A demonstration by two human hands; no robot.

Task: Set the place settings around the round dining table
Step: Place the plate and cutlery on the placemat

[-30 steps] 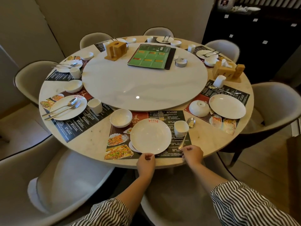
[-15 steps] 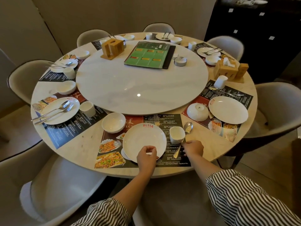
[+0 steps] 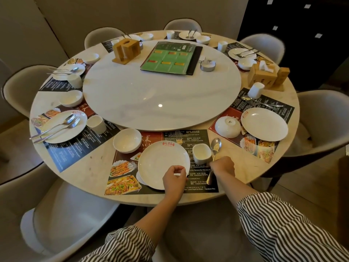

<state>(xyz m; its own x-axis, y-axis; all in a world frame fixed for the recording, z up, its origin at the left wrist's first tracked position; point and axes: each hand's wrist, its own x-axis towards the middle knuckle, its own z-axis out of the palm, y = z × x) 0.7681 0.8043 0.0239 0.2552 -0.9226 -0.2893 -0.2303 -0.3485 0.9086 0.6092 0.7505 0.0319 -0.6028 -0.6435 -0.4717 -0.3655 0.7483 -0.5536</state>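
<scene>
Since the earlier frame, the left hand (image 3: 174, 178) has moved onto the near rim of the white dinner plate (image 3: 163, 164), fingers curled, pinching it at the table's (image 3: 85, 167) near edge. The right hand (image 3: 222, 166) grips the spoon (image 3: 214, 152) handle just beside the white cup (image 3: 201, 153). A small bowl (image 3: 127, 139) sits left of the plate.

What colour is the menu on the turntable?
Green, with a black edge, menu; head view.

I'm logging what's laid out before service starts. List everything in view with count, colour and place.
plates: six, white, on placemats
bowls: seven, white; one on the right upside down
cups: six, white, by plates
near spoon: one, silver, right of cup
placemats: black-red, around table
turntable: one, white, centre
menu: one, green, on turntable
wooden holders: two, tan
chairs: beige, around table
left hand: on near plate's rim
right hand: gripping spoon handle
</scene>
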